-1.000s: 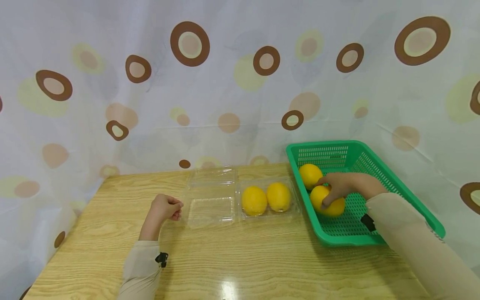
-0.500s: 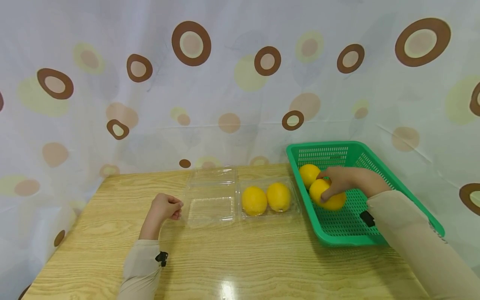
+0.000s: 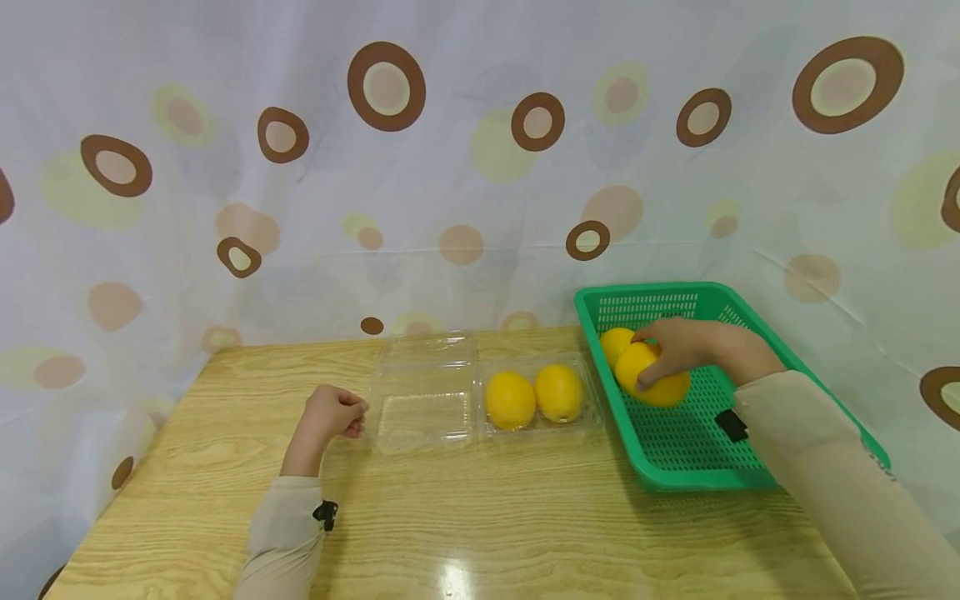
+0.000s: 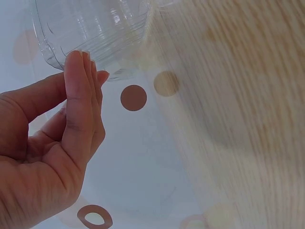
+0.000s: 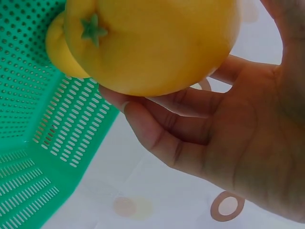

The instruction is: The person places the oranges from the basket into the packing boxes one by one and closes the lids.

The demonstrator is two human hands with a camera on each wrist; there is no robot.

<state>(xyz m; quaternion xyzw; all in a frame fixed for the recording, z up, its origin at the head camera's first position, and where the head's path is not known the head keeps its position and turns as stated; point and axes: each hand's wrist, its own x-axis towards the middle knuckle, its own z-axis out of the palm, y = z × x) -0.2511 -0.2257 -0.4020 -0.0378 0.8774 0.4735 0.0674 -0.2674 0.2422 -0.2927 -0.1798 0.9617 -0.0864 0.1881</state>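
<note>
My right hand (image 3: pixel 678 346) grips an orange (image 3: pixel 656 379) from above in the green basket (image 3: pixel 750 479). In the right wrist view, the orange (image 5: pixel 157 43) shows a green star-shaped stem mark, with fingers curled beneath it. Another orange (image 3: pixel 615 343) lies behind it at the basket's left wall. On the table, a clear plastic clamshell box (image 3: pixel 423 417) lies opened flat; its right half holds two oranges (image 3: pixel 510 400) side by side. At the left half's outer edge, my left hand (image 3: pixel 333 411) pinches the plastic between thumb and fingers.
The wood-grain table (image 3: pixel 480 517) carries the box and basket. The basket stands to the right of the box, close against its side. A white curtain (image 3: pixel 465 183) with brown and yellow circles hangs behind the table and along its sides.
My right hand has moved up and slightly back with the orange, which now overlaps more of the orange behind it. The left hand and the clamshell box stay in place.
</note>
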